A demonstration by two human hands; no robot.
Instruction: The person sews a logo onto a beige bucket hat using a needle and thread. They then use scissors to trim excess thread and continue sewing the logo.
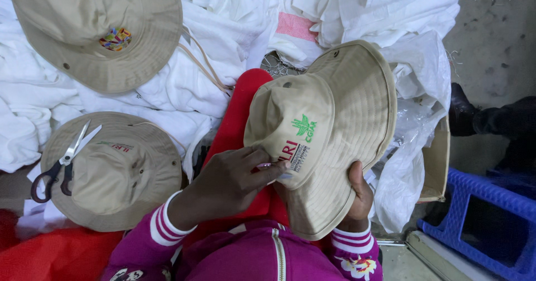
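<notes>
A tan hat (329, 130) with a wide brim is held up right in front of the body, between the two hands. The right hand (357, 194) is closed on the lower edge of the brim, with the thumb on top and the fingers hidden under the cloth. The left hand (231, 180) is laid on the front of the crown, just beside the stitched red and green marks. Something thin and pinkish (268, 165) is pinched in its fingertips, but what it is cannot be told. The hat is tipped so that its long way runs from the right hand, low and near the body, up and away toward the far right. The crown is turned toward the left hand, so the left hand is the nearer one to the stitched marks, and the right hand is only used as a holder underneath. Two more tan hats are left well apart to the left of the left hand, a near hat (120, 175) and a far hat (95, 30), both lying on a heap of white cloth (212, 63). A pair of scissors (61, 166) is laid on the near hat, out past the left hand. A blue plastic stool (486, 214) is seen to the right of the right hand.
</notes>
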